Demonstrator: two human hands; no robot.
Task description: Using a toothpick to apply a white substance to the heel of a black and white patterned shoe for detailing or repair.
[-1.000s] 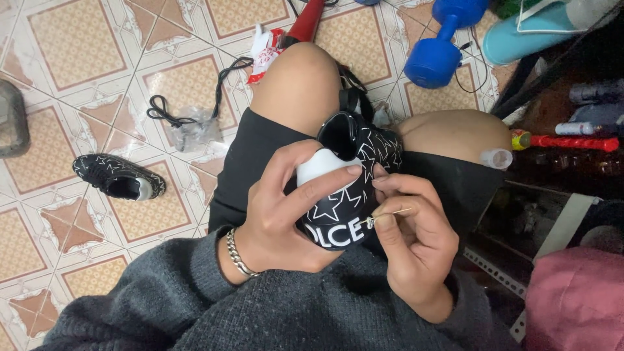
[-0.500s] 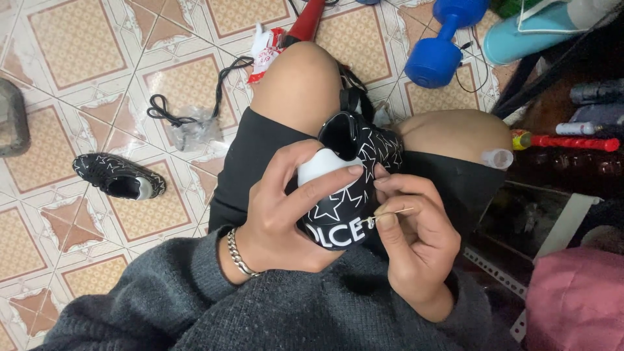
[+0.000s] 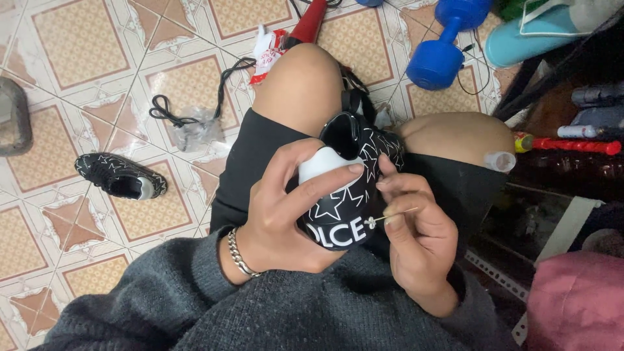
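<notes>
Gripping a black star-patterned shoe (image 3: 348,188) over the lap, the left hand (image 3: 286,214) has its fingers wrapped about the white heel, thumb across the side panel; the right hand (image 3: 416,240) pinches a thin needle (image 3: 395,214) between thumb and forefinger, its point touching the shoe's side; the remaining fingers are curled in. A matching shoe (image 3: 120,175) lies on the tiled floor (image 3: 65,39), well apart to the left; a blue dumbbell (image 3: 448,45) rests beyond the knees; a black cord (image 3: 188,104) lies near a clear plastic bag (image 3: 198,133).
</notes>
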